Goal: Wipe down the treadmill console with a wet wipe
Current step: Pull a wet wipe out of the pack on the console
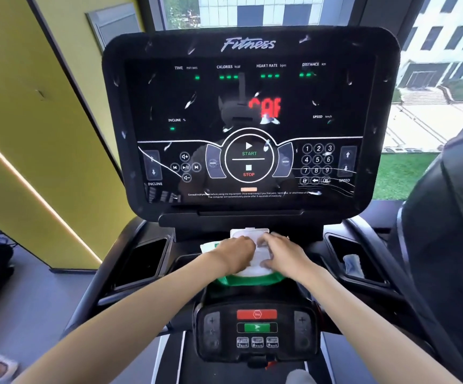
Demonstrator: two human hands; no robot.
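Your right grip (pixel 283 253) is narrow: thumb and forefinger pinch the wet wipe (pixel 260 254), a white, creased sheet coming up out of the wipe pack (pixel 248 279). Your left grip (pixel 237 252) is just beside it, fingers curled down onto the pack top and holding the pack; the fingertips are hidden under the knuckles. The two grips almost meet across the wipe.

The pack has a green body and a white top, and its white lid (pixel 249 232) is flipped back toward the screen. It sits at the middle of the treadmill ledge (pixel 313 239), just under the bottom edge of the console (pixel 249 120).

The console is a glossy black panel, tilted up, with "Fitness" across the top. White flecks and smears are scattered over the glass. Thin white streaks cross the keypad at the lower right corner, and one streak crosses the incline arrows at the lower left. Green dashes are lit along the top row, red letters glow at centre, and the START/STOP ring is below them. A headset shape reflects in the glass.

The left pocket (pixel 141 259) and right pocket (pixel 360 256) flank the ledge; the right one holds a pale crumpled item (pixel 351 266), and what it is isn't clear. The lower panel (pixel 256 339) is nearest you, with a red button (pixel 256 314) over a green button (pixel 256 327). A yellow wall (pixel 16 106) is off to the left.
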